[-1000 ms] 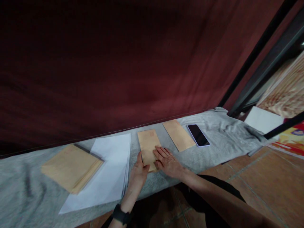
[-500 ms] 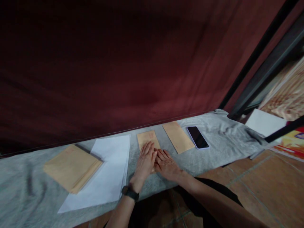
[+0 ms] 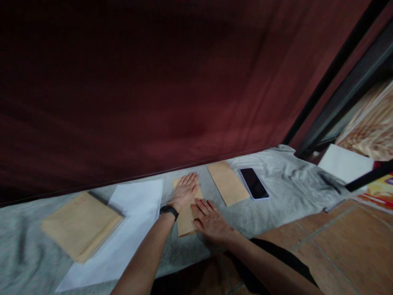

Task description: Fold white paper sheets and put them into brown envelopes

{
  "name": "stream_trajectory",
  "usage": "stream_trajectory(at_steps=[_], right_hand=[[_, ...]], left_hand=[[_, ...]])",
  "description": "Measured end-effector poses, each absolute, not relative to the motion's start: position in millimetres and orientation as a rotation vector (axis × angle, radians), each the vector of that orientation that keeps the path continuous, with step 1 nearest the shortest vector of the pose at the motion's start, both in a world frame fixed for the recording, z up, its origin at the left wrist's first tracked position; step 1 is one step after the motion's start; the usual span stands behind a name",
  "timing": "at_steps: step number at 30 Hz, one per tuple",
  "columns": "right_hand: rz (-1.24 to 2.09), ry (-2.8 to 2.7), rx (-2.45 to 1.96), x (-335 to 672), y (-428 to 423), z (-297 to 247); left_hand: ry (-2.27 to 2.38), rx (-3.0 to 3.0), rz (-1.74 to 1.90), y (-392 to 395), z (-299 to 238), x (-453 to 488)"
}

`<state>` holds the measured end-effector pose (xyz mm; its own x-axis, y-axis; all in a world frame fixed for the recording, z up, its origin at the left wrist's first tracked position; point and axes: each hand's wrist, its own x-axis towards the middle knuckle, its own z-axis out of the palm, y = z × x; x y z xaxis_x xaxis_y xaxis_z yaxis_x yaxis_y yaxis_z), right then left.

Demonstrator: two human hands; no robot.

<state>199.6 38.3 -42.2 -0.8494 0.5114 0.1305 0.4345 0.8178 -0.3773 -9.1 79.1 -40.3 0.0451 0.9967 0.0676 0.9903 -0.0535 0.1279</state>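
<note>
A brown paper envelope lies lengthwise in front of me on the grey cloth. My left hand rests flat on its far part, fingers stretched out, a dark band on the wrist. Lower down, my right hand presses on the envelope's right edge with its fingers spread. Neither hand grips anything. To the right is a second brown envelope, lying flat and untouched.
A phone with a pale purple edge lies right of the second envelope. On the left, a stack of brown envelopes partly covers white paper sheets. A dark red curtain rises behind the cloth. Tiled floor shows at lower right.
My left hand has slid away from me to the envelope's far end. My right hand has moved slightly nearer to me, so the hands are now apart and more of the envelope shows.
</note>
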Motion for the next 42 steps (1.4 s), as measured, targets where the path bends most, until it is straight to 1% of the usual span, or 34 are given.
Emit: stream_trajectory(at_steps=[4,7,10,12,15,30,35,39,42], right_hand=[[0.641,-2.792,-0.652,203,52,-31],[0.821,-2.691,-0.538,205,68,-24],[0.967,-2.545,-0.688,208,83,-21],[0.982,-2.469,-0.811,210,91,-22],[0.977,-2.385,-0.884,211,97,-24],[0.857,-2.340,-0.909,192,100,-32],[0.890,-2.394,-0.798,186,92,-28],[0.984,-2.481,-0.611,182,85,-27],[0.954,-2.586,-0.456,181,80,-28]], left_hand=[[2.057,2.291,0.197,64,-42,-6],[2.024,2.319,0.206,51,-43,-1],[2.010,2.330,0.221,38,-43,6],[1.991,2.346,0.242,29,-43,12],[1.949,2.382,0.279,14,-40,21],[1.778,2.402,0.278,-41,-36,58],[1.755,2.403,0.298,-60,-32,70],[1.718,2.373,0.302,-75,-28,81],[1.743,2.332,0.334,-82,-26,87]])
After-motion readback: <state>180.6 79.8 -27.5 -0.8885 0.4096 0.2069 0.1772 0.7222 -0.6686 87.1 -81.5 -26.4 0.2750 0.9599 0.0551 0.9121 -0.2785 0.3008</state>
